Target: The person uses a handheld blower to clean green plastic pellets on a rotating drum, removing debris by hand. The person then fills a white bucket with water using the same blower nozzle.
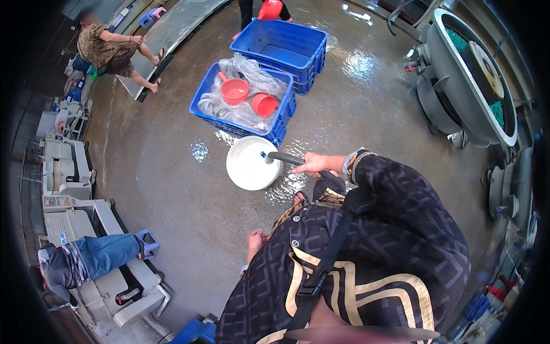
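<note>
My right hand (314, 164) is wrapped round a dark hose (289, 158). The hose's metal end hangs over a white round bucket (236, 172) standing on the wet floor. Whitish contents fill the inside of the bucket as seen from above. Low beside my body, my left hand (256, 238) has its fingers curled in, and nothing shows in it. Touching or nearly touching the bucket's far side is a blue crate (206, 117) of clear, crumpled plastic film (240, 71). Two red dippers (234, 92) lie on that film.
Behind the first crate stand stacked blue crates (306, 71), with a person holding a red dipper (270, 10). A large tilted grey tub machine (475, 86) is at right. Grey machines (69, 212) line the left, one person bending there; another person (109, 46) sits farther back.
</note>
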`<state>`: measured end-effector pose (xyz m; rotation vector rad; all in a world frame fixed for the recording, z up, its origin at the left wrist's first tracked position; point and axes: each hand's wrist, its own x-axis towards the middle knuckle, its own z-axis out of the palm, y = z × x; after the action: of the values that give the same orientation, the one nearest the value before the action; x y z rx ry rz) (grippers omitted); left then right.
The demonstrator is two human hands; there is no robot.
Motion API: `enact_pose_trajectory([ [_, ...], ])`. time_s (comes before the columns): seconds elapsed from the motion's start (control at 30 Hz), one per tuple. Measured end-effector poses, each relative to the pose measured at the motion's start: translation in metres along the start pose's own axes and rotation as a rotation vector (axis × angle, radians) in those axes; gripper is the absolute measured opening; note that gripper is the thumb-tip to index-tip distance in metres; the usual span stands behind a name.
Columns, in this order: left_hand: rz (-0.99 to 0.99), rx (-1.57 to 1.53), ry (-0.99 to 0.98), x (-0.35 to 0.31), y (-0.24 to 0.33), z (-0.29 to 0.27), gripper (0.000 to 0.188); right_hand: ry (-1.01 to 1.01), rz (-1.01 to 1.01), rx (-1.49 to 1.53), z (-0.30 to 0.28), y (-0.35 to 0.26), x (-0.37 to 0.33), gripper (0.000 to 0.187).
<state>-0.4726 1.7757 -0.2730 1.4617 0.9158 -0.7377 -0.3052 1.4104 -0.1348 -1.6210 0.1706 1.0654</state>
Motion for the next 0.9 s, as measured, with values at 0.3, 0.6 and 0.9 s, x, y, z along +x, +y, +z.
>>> enact_pose_trajectory([
  [0.3, 0.015, 0.045, 0.021, -0.001, 0.003, -0.002, 0.026, -0.027, 0.021, 0.014, -0.002, 0.005, 0.005, 0.035],
  [0.6, -0.007, 0.036, 0.026, 0.025, -0.015, -0.014, 0.029, -0.016, 0.049, 0.041, 0.004, -0.007, -0.001, 0.035],
  [0.9, -0.026, 0.038, 0.041, 0.019, -0.018, -0.010, 0.028, 0.007, 0.052, 0.003, 0.003, 0.001, 0.008, 0.039],
])
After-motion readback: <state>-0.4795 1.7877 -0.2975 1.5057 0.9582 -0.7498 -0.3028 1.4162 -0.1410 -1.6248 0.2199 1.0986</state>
